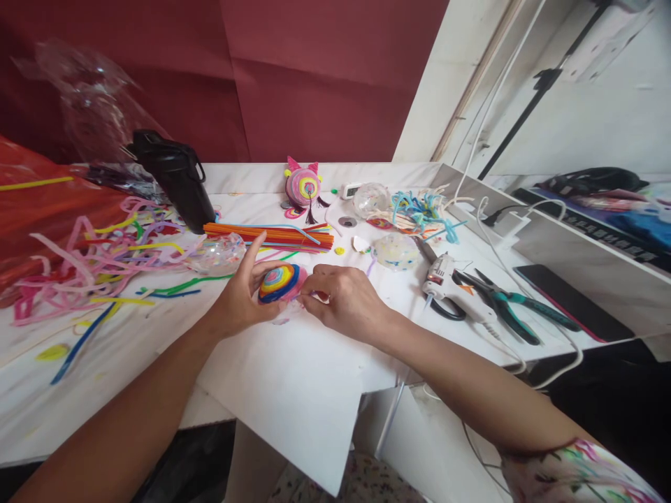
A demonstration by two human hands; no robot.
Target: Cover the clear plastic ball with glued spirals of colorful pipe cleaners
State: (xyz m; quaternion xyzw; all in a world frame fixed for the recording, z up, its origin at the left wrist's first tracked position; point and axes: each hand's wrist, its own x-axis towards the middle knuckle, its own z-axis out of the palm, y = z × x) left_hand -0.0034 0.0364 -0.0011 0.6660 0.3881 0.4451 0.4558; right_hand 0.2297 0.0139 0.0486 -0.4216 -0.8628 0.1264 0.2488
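Note:
My left hand [242, 293] is wrapped round a ball [280, 283] covered with coiled yellow, orange, blue and pink strands. At the ball's right side my right hand [340, 300] is closed in a pinch. Whatever lies between those fingertips is hidden or too small to name. Beneath both hands, a white sheet [293, 377] hangs over the table's front edge. Behind them stands a finished-looking pink ball figure [302, 185] with ears, a ringed eye and black tassels. Orange and red pipe cleaners [267, 236] lie in a bundle just beyond the ball.
Loose pink and purple pipe cleaners [68, 269] heap up on the left by a black bottle [170, 178]. Clear plastic shells [395, 251] lie towards the right. A glue gun [443, 276], pliers [511, 300] and a phone [574, 300] rest at the right, with cables around them.

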